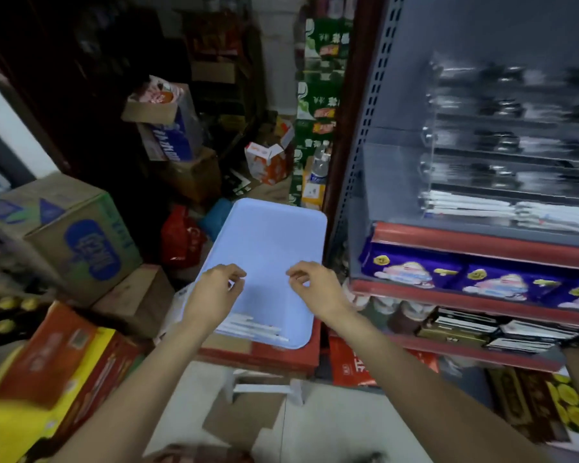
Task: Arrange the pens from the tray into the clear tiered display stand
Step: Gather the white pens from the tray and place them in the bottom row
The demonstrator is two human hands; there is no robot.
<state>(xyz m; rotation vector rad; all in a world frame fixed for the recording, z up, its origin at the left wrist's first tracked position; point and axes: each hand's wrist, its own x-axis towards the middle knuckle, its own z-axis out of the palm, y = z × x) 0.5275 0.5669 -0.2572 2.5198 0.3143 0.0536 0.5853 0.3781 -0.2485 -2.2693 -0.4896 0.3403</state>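
Note:
A pale blue tray point(268, 235) rests on red boxes in front of me. Several white pens point(251, 327) lie along its near edge, partly hidden under my left wrist. My left hand point(214, 289) hovers over the tray's near left part, fingers curled loosely, nothing in it. My right hand point(315, 285) hovers over the near right part, also loosely curled and holding nothing. The clear tiered display stand point(502, 145) sits on the upper shelf to the right, its steps filled with dark pens and a bottom row of white pens point(502, 208).
A red-edged shelf unit point(465, 245) stands at right with purple snack packs and boxes below. Cardboard cartons point(71, 235) are stacked on the left, a red and yellow carton point(47, 369) at near left. A small white stool point(264, 385) stands on the floor below the tray.

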